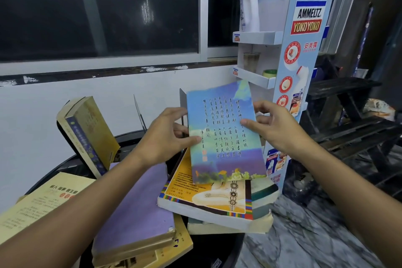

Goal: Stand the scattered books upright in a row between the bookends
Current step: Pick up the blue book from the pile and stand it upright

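Two hands hold a blue book (221, 132) up over the scattered pile.

At left a yellowed book (87, 132) leans tilted on the round black table (65, 165), near a thin metal bookend (139, 113). The left hand (165, 135) pinches the blue book's left edge, thumb on the cover and fingers curled behind. The cover, slightly tilted, shows calligraphy columns over sky and flowers, above a flat orange book (208, 196). The right hand (274, 128) grips its right edge the same way.
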### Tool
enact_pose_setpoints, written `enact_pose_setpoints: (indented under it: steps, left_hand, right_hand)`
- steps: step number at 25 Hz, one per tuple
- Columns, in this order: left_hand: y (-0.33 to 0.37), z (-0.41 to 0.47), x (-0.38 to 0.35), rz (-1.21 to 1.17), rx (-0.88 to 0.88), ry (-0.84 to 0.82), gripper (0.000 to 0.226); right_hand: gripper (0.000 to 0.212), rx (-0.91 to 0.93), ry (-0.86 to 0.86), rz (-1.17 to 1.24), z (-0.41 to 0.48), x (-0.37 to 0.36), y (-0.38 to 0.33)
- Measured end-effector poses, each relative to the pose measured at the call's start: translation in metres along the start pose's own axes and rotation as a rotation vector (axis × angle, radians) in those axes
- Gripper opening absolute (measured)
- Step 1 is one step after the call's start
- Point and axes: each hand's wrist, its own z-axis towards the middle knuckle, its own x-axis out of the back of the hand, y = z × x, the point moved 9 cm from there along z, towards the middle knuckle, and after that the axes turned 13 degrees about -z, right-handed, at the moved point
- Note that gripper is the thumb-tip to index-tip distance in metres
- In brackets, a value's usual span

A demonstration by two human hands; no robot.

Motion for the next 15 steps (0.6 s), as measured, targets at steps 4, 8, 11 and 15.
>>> enact_pose_setpoints:
  steps: [4,8,11,15]
  left_hand:
    - [0.016,0.004,0.015,0.130,-0.162,0.079,0.088]
    - [0.019,0.001,0.012,0.174,-0.238,0.083,0.097]
    - [0.017,-0.003,0.005,0.176,-0.262,0.096,0.103]
    - [0.014,-0.005,0.001,0.119,-0.245,0.094,0.108]
  right_hand:
    - [0.041,0.091,0.101,-0.069,0.007,0.003,-0.025]
    - [0.051,0.092,0.054,-0.038,0.007,-0.002,-0.028]
    - [0.051,0.064,0.042,0.126,0.008,-0.001,-0.028]
    - [0.044,0.057,0.052,0.146,0.008,-0.002,-0.033]
